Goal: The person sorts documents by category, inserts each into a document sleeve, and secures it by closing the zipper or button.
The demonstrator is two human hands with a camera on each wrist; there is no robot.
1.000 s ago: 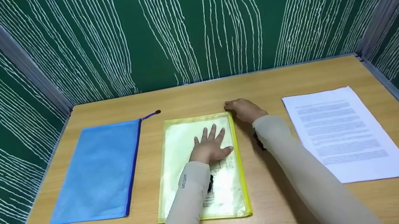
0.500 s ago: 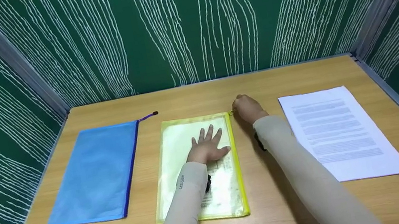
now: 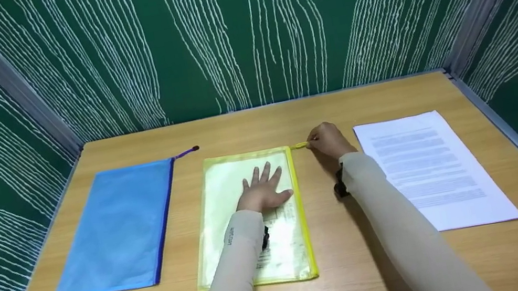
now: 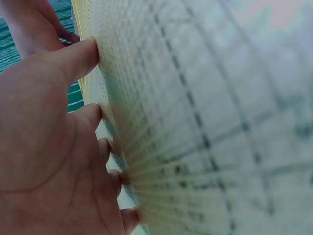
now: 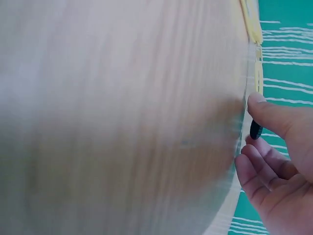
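A yellow mesh zip pouch [image 3: 215, 212] lies flat on the table, with printed paper showing through it. My left hand [image 3: 263, 195] rests on it with fingers spread, and in the left wrist view the fingertips [image 4: 90, 51] touch the mesh. Just beyond the pouch's far right corner, my right hand [image 3: 328, 141] pinches the yellow zipper pull [image 3: 299, 146] between thumb and fingers. The pull's cord runs straight from the corner to the thumb. Its black end [image 5: 256, 129] pokes out below the thumb in the right wrist view.
To the left lies a blue zip pouch [image 3: 114, 229] with a purple pull [image 3: 185, 152] at its far corner. A stack of printed paper [image 3: 417, 165] lies on the right, partly behind the right sleeve. Green walls with white lines [image 3: 198, 44] border the wooden table [image 3: 357, 277].
My right hand has drawn away to the right from the yellow pouch's corner, and the zipper pull now shows stretched out between them. My left hand has stayed on the pouch.
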